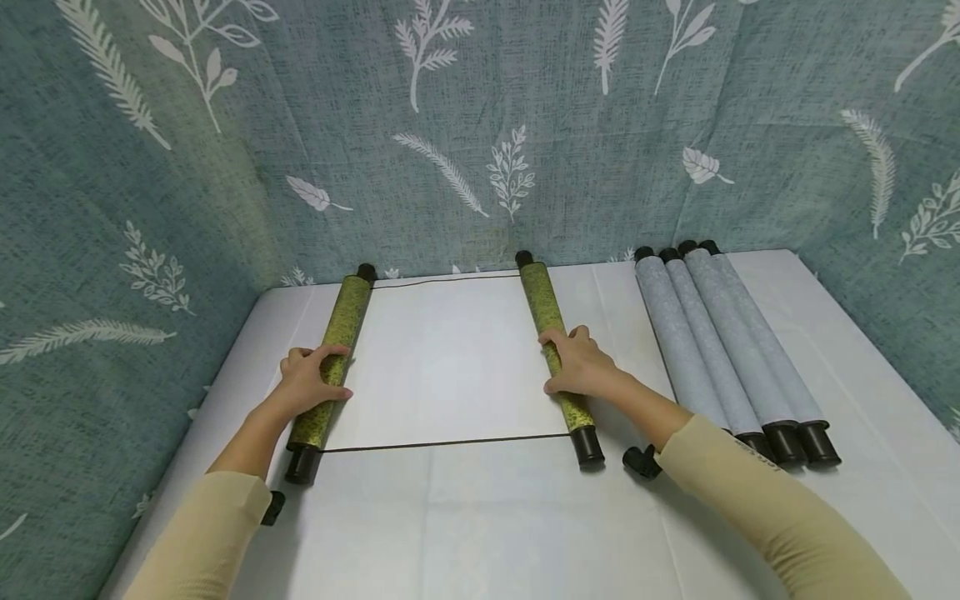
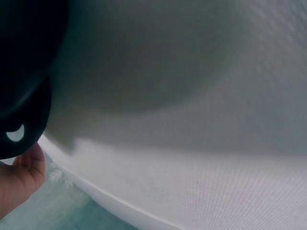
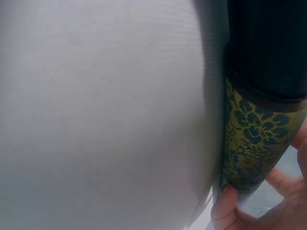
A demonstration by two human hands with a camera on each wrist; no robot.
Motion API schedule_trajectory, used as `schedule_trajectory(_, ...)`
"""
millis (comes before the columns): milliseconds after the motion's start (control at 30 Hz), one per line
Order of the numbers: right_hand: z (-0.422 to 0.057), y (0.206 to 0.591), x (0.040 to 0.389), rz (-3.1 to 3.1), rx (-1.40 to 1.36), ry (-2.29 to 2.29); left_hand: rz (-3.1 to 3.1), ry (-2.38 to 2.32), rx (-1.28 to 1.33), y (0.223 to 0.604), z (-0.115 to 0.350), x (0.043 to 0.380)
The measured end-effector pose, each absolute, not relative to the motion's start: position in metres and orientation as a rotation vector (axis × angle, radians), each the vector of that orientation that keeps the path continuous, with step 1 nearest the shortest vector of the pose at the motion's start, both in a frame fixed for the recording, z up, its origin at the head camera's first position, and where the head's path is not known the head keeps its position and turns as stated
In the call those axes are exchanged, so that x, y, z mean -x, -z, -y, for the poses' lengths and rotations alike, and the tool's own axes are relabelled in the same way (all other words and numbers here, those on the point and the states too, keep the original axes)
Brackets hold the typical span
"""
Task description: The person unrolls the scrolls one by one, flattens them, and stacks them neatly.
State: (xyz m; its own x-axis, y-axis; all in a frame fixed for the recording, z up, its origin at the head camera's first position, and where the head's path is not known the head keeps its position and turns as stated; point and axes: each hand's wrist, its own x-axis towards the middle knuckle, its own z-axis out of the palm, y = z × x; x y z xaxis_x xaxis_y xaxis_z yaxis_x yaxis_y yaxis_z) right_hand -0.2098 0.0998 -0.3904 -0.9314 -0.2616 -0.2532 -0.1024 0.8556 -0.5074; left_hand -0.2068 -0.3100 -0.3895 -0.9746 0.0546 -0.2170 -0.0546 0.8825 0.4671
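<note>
A hanging scroll lies partly unrolled on the white table, its blank white sheet [image 1: 450, 358] spread between two yellow-green patterned rolls with black end knobs. My left hand [image 1: 306, 382] grips the left roll [image 1: 347, 321], thumb on the near side and fingers beyond. Around the lower half of the right roll [image 1: 542, 300], my right hand [image 1: 581, 364] holds with thumb and fingers. In the right wrist view, dark floral patterning [image 3: 254, 129] shows close beside the fingers. Only part of the left hand [image 2: 21, 179] appears in the left wrist view, behind a dark rounded shape.
Several rolled scrolls with pale grey backs [image 1: 727, 350] and black knobs lie side by side at the right of the table [image 1: 487, 533]. A teal curtain [image 1: 480, 133] with white leaf prints hangs behind and along both sides.
</note>
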Motion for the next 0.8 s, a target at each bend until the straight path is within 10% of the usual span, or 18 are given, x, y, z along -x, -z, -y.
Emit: schedule_trajectory(800,-0.123,0.386,0.213,-2.625,0.287,0.718,-2.899,-0.719,-0.008,0.394,0.323,0.207)
